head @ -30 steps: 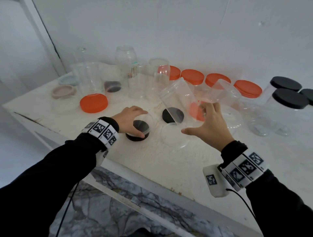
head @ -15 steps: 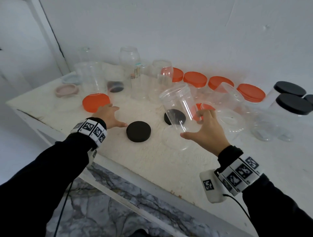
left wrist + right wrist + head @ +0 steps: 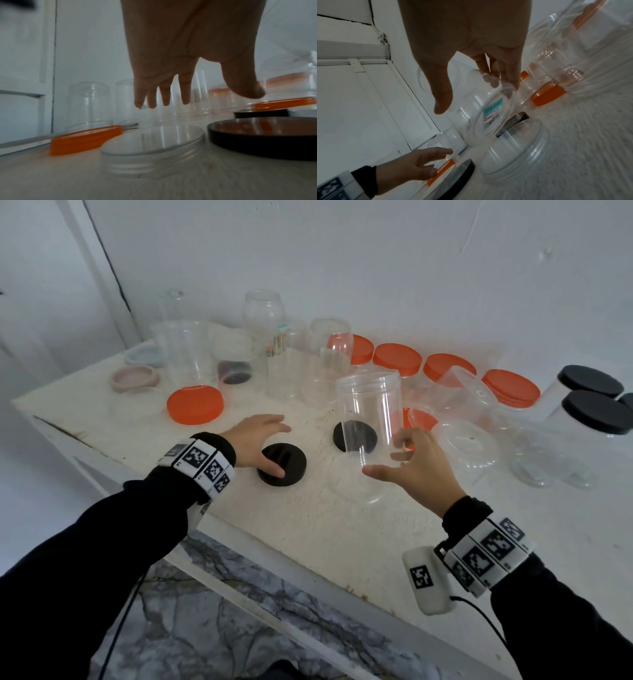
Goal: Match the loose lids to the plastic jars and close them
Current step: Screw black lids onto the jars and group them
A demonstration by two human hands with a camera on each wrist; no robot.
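My right hand (image 3: 394, 457) grips a clear plastic jar (image 3: 368, 405) near its base and holds it almost upright above the table (image 3: 308, 525). The right wrist view shows thumb and fingers curled round this jar (image 3: 489, 116), which has a label on its base. My left hand (image 3: 263, 440) hovers with straight fingers over a loose black lid (image 3: 291, 465), thumb at the lid's near edge. A second black lid (image 3: 339, 436) lies behind the jar. A low clear jar (image 3: 152, 147) sits under my left palm (image 3: 171, 40), beside the black lid (image 3: 262, 136).
An orange lid (image 3: 195, 405) lies left of my left hand. Upturned clear jars (image 3: 185, 354) stand at the back, orange-lidded jars (image 3: 397, 359) along the wall, black-lidded jars (image 3: 596, 412) far right. Clear jars (image 3: 469, 446) crowd my right hand. Another clear jar (image 3: 513, 148) stands below the held one.
My left hand left the black lid, swung left toward the orange lid, then came back over the black lid. My right hand has tipped the clear jar more upright.
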